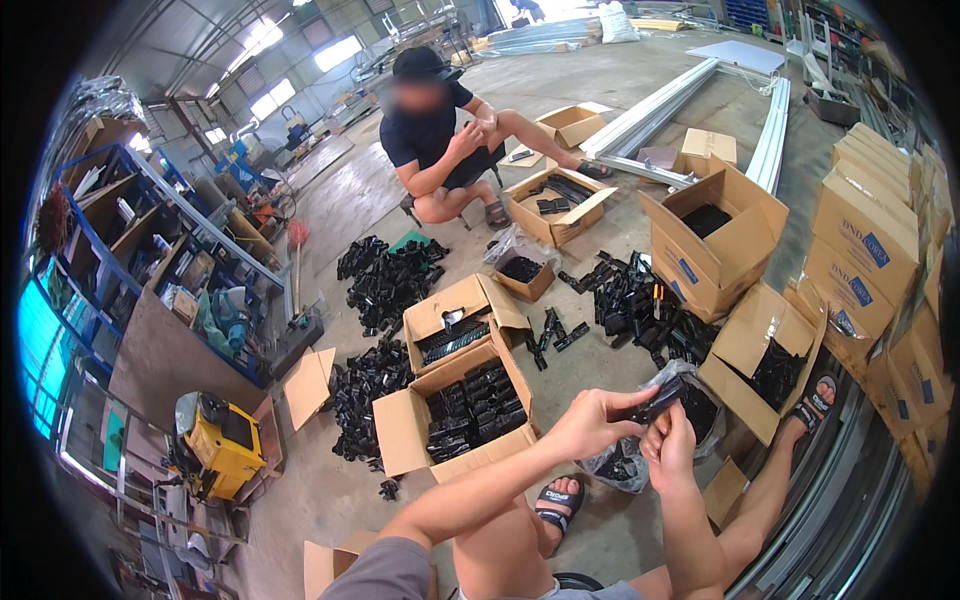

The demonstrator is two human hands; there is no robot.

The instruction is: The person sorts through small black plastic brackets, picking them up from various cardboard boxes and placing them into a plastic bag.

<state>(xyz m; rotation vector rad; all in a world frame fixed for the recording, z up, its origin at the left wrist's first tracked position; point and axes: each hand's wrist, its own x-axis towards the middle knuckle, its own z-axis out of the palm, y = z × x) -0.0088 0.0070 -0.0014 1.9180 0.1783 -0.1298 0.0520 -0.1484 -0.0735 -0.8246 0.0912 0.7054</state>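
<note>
Landmark: the packed carton point(400, 440) stood open on the concrete floor point(310, 485), flaps spread, black parts set inside in rows.
Left hand point(600, 418): located right of the packed carton; thumb and fingers clamped on one end of a black part point(660, 398).
Right hand point(670, 440): located right of the left hand, farther from the packed carton; fingers curled in against the lower side of the part. Whether they gripped it could not be told.
Part in hand: raised, to the right of the packed carton, above a clear plastic bag point(632, 483) containing more black parts.
Second carton point(428, 312): open, just beyond the packed carton, ribbed black parts inside.
Loose stock: one heap point(370, 400) lay just left of the packed carton, another heap point(385, 285) beyond it to the left, a third heap point(640, 305) beyond it to the right.
Tall box point(680, 255): open, well beyond the packed carton to the right, dark contents.
Co-worker point(425, 140): seated low, well beyond the packed carton, hands together; anything held was too small to identify.
Yellow machine point(220, 460): well left of the packed carton.
</note>
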